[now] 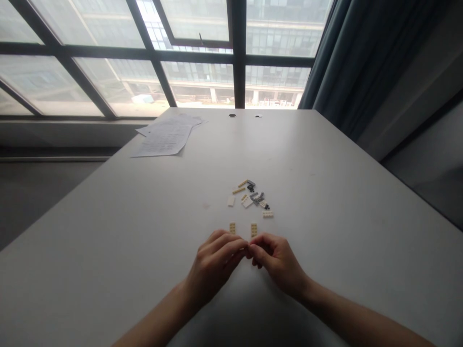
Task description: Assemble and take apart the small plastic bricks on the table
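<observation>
My left hand (219, 255) and my right hand (276, 258) meet at the fingertips over the near part of the white table. Both are closed in a pinch; whatever lies between the fingers is hidden. Just beyond my left fingers lies a tan toy brick plate (232, 227), partly covered by the hand. A second tan brick plate (253, 228) lies just past my right fingers. Farther off is a loose group of small building pieces: a white tile (231, 201), a white studded plate (268, 214), a tan strip (238, 191) and several grey and black pieces (257, 198).
Printed paper sheets (164, 137) lie at the table's far left. Two round cable holes, one a dark hole (232, 115), sit near the far edge of the table (108, 231). Windows stand behind it, and a dark curtain (347, 72) hangs at the right.
</observation>
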Tool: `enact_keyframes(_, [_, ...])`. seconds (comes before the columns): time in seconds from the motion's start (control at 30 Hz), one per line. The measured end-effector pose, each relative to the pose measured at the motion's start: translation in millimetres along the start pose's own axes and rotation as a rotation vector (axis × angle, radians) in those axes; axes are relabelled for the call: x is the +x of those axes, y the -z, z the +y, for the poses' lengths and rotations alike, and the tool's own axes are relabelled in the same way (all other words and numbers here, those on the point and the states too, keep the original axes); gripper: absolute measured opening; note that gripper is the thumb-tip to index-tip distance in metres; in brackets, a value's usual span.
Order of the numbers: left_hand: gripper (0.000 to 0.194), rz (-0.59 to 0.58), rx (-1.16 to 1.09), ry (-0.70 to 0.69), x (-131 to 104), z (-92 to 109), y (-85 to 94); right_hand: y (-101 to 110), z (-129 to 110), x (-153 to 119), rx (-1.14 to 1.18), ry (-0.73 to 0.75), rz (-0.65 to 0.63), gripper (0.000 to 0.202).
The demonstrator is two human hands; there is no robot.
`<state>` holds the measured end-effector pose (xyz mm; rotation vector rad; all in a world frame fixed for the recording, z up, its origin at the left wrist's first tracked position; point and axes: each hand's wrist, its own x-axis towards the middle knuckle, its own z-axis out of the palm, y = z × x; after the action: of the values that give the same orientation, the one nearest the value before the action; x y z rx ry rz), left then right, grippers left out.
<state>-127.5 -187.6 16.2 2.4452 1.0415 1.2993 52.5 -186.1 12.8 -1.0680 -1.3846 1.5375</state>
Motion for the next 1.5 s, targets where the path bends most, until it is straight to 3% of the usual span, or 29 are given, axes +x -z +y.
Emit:
enact_keyframes(0.2, [0.023,-0.086,0.063,0.039,-23.2,2.3,2.2,-11.8,5.0,-7.5,-0.171,-0.021,-0.023,0.022])
enact_keyframes(0.43, [0.024,-0.245,0.205,-0.103,-28.0,-4.1,12.1,-12.2,2.0,-8.3,-0.450,0.048,-0.015,0.017])
enact_keyframes(0.73, [0.017,-0.343,0.301,-0.021,-35.8,-15.1,13.7,33.7,-8.8,22.2,-0.629,0.158,0.272,0.018])
enact_keyframes(0.93, [0.022,-0.346,0.286,0.023,-37.6,-16.7,14.1,52.4,-16.5,65.4,-0.828,0.120,0.269,0.019])
enact_keyframes(1.2, [0.017,-0.337,0.258,0.101,-40.2,-19.5,13.4,28.6,-16.3,122.7,-1.198,0.119,0.244,0.021])
enact_keyframes(1.33, [0.018,-0.305,0.261,0.098,-40.0,-19.6,12.7,12.3,-18.3,133.5,-1.345,0.103,0.230,0.024])
enact_keyframes(1.5, [0.017,-0.300,0.233,0.137,-40.0,-20.8,13.3,6.6,-16.1,139.7,-1.408,0.084,0.218,0.017])
